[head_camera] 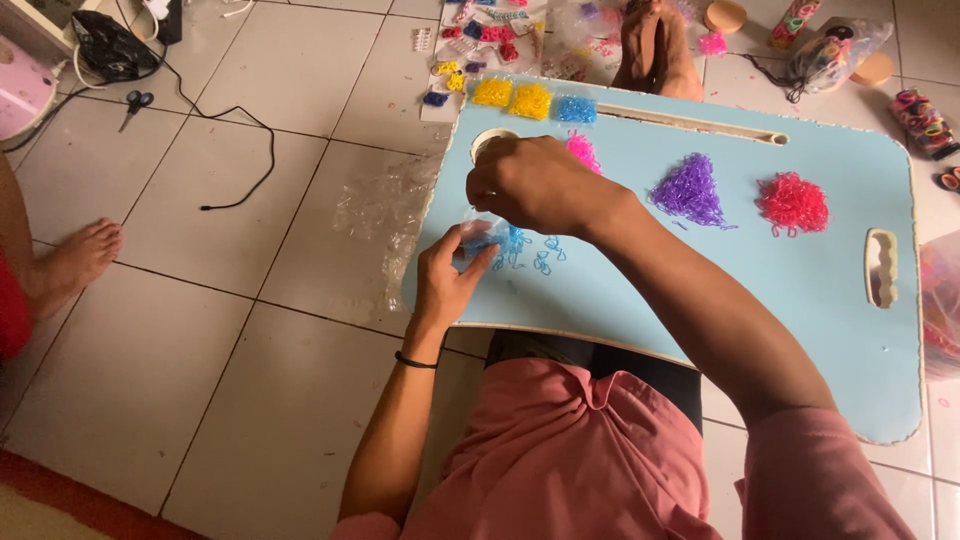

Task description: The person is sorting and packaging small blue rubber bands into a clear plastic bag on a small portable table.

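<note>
A light blue lap table lies across my knees. On it sit small heaps of tiny elastic bands: blue, purple, red and pink. My left hand pinches a small clear plastic bag at the table's left edge, beside the blue bands. My right hand hovers just above it, fingers bent down onto the bag's mouth. What the fingertips grip is hidden.
Small packets of yellow and blue bands lie along the table's far edge. Clear plastic bags, a black cable, scissors and another person's foot are on the tiled floor to the left. More band packets lie beyond.
</note>
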